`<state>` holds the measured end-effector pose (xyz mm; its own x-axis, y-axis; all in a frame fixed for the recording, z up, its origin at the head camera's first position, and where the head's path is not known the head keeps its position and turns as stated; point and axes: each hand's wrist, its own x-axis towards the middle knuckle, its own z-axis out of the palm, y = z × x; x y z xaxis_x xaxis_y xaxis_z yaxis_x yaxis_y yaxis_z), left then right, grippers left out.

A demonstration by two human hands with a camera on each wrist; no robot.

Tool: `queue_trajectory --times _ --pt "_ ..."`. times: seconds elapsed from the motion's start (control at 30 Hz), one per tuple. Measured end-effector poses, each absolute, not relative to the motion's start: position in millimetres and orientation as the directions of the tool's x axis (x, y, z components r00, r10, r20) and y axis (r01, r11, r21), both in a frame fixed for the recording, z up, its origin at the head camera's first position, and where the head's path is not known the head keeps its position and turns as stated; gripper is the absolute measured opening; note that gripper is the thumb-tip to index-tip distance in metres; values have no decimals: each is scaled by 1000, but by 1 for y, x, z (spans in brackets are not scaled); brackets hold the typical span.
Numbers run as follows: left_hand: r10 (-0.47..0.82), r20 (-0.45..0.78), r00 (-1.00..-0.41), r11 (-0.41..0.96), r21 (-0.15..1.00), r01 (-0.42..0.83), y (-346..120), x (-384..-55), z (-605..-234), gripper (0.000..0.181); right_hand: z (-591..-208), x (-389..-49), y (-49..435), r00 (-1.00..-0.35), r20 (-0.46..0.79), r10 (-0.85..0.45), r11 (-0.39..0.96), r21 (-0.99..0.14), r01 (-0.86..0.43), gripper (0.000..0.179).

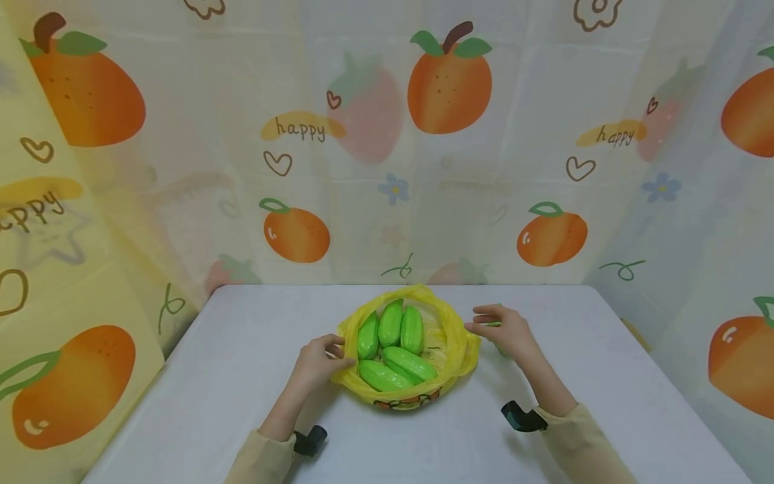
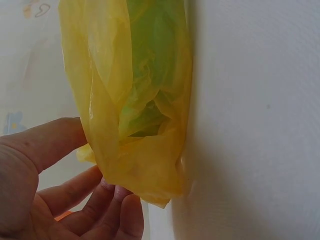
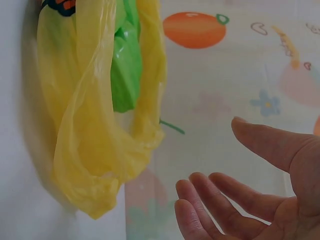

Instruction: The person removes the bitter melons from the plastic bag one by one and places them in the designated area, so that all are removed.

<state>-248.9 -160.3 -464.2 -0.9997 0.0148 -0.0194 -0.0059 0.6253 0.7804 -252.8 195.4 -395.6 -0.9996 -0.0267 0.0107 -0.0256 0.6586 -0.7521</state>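
Note:
A yellow plastic bag [image 1: 457,329] lies spread on the table with its mouth facing up. Several glossy, bright green, elongated cucumber-shaped things [image 1: 410,365] lie inside. At the bag's left edge is my left hand [image 1: 314,363]; its thumb and fingers touch the thin plastic [image 2: 150,170], with a gap showing between them. My right hand [image 1: 508,329] hovers just off the bag's right side, fingers loosely bent and holding nothing in the right wrist view. A bit of another green thing [image 1: 502,349] shows behind that hand, mostly hidden.
The white-covered table [image 1: 224,376] extends around the bag. Behind it hangs a pale curtain [image 1: 484,228] printed with oranges and strawberries, and similar sheets hang at both sides. A dark wrist mount [image 1: 523,417] sits below the right sleeve.

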Motion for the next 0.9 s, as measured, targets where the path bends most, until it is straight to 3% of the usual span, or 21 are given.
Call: queue_trajectory --times 0.9 --pt "13 -12 -1000 617 787 -2 -160 -247 -464 47 -410 -255 144 -995 -10 -98 585 -810 -49 46"
